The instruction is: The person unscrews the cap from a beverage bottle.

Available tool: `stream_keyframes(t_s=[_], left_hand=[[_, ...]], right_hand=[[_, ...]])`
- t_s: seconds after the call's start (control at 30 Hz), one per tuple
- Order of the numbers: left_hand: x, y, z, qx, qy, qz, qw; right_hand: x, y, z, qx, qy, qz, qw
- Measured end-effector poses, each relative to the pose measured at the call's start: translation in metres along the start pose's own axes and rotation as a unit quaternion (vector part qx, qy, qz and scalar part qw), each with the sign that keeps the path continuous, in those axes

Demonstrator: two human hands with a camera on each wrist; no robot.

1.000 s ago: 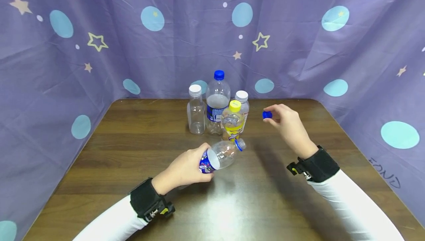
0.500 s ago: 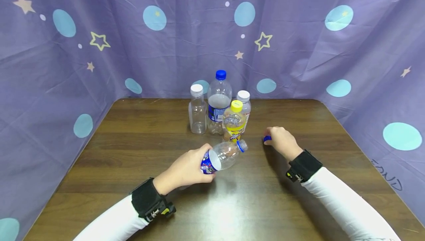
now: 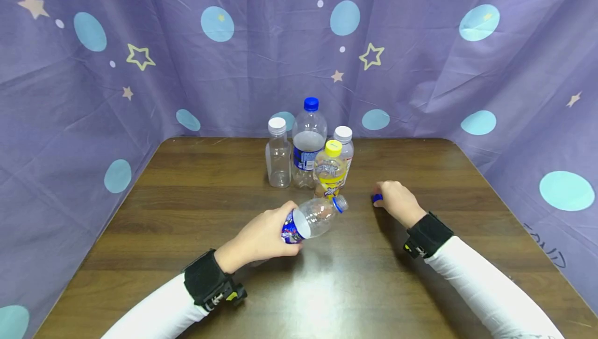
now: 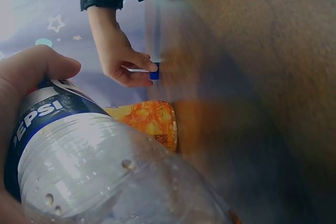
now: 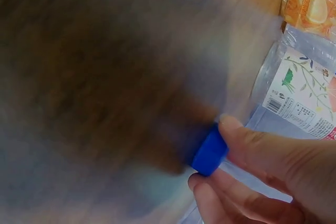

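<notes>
My left hand [image 3: 266, 234] grips a clear plastic Pepsi bottle [image 3: 317, 217] around its blue label. The bottle leans to the right, its neck uncapped with a blue ring below the mouth. In the left wrist view the label reads PEPSI, and drops cling inside the bottle [image 4: 105, 166]. To the right, my right hand [image 3: 397, 201] pinches a blue bottle cap [image 3: 377, 198] close over the tabletop. The right wrist view has the cap [image 5: 210, 151] between thumb and fingertips.
Behind the held bottle stand a yellow-capped bottle [image 3: 329, 173], a white-capped labelled bottle [image 3: 347, 148], a large blue-capped bottle [image 3: 309, 141] and a clear white-capped bottle [image 3: 279, 162]. They stand on a brown wooden table [image 3: 196, 188] before a purple curtain [image 3: 261, 58].
My right hand has come down towards the table and nearer to me with the blue cap, staying low over the last half second. My left hand and the tilted Pepsi bottle have hardly moved.
</notes>
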State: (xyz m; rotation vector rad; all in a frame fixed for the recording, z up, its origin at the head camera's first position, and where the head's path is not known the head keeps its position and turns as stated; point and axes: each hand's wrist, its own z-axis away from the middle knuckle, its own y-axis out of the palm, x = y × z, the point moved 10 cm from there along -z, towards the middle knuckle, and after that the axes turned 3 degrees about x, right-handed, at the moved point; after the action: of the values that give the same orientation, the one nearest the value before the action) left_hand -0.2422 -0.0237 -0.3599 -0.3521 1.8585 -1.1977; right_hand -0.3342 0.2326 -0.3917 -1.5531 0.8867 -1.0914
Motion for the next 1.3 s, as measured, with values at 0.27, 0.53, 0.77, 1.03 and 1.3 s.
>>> stream_keyframes(t_s=[0.27,0.53,0.77,1.03,1.3], left_hand=[[0.006,-0.007,0.006,-0.010,-0.011,-0.007,0.9999],[0.010,-0.010,0.013,-0.007,-0.026,-0.006,0.9996],[0.013,-0.018,0.020,-0.018,-0.036,-0.004,0.9992],[0.008,-0.053,0.018,-0.083,-0.028,0.041,0.9953],[0.030,-0.160,0.021,-0.299,-0.034,0.173,0.9377]], right_hand=[[0.006,-0.062,-0.009,-0.118,0.020,-0.070,0.990],[0.035,-0.098,-0.004,-0.199,-0.025,-0.110,0.973],[0.059,-0.035,-0.014,0.004,-0.055,-0.083,0.995],[0.055,0.014,0.001,0.198,-0.074,-0.072,0.975],[0.032,0.009,0.019,0.212,-0.052,-0.074,0.973]])
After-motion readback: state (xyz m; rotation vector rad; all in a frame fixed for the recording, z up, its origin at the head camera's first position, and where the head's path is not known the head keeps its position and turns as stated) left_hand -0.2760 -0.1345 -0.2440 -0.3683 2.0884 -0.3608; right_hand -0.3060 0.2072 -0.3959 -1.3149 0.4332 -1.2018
